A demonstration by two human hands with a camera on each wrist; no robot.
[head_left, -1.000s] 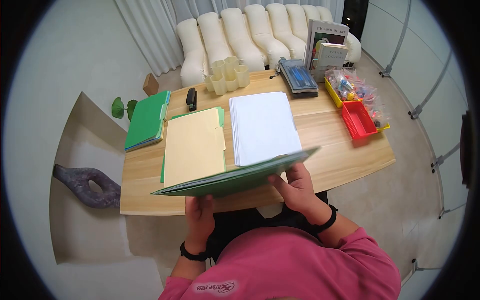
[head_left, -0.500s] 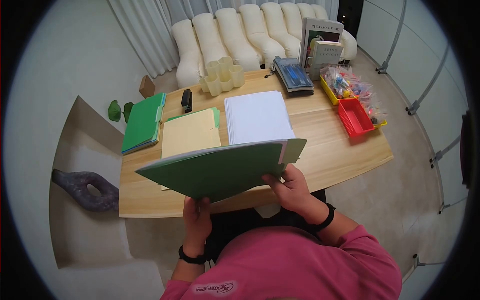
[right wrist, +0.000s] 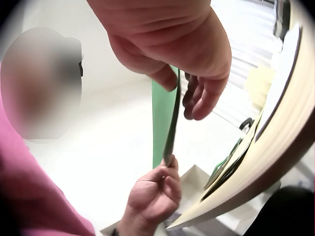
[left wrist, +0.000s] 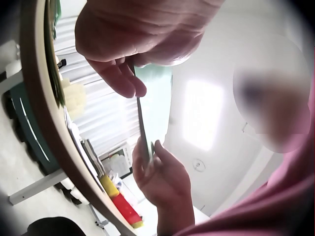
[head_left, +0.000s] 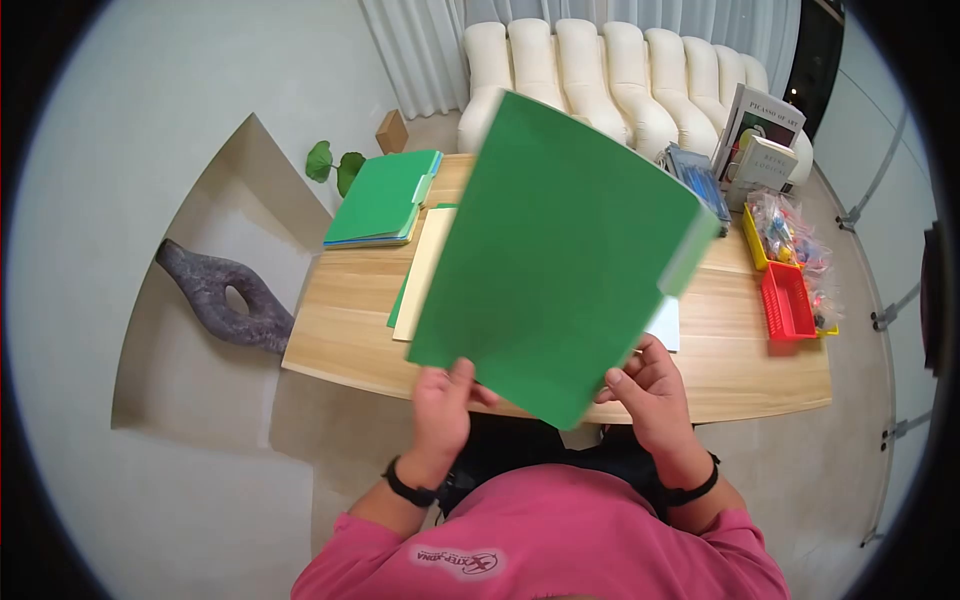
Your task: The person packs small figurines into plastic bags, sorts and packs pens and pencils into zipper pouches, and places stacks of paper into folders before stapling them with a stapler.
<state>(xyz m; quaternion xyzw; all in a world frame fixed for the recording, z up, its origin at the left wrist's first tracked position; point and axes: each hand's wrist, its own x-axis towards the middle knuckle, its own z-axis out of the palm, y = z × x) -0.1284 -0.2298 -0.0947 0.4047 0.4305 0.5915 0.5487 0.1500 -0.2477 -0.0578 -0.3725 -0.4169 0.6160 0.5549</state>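
Note:
A green folder (head_left: pixel 560 250) is held up at a tilt above the near side of the table, its light tab on the right edge. The left hand (head_left: pixel 443 408) pinches its lower left edge, thumb on the near face; the right hand (head_left: pixel 652 395) pinches the lower right edge. In the left wrist view the folder (left wrist: pixel 153 105) appears nearly edge-on between both hands. Behind it, partly hidden, lie a cream folder (head_left: pixel 425 270) over green and a white paper stack (head_left: pixel 666 325).
Green folders (head_left: pixel 380 198) are stacked at the table's left. On the right stand a red basket (head_left: pixel 788 302), a yellow basket (head_left: pixel 754 238) with bagged items, upright books (head_left: pixel 765 160) and a blue pouch (head_left: pixel 697 180). A white sofa (head_left: pixel 575 70) is beyond.
Both hands have raised the green folder from nearly flat to more upright, its broad face now toward the head camera. The head view has shifted, so the table appears further right.

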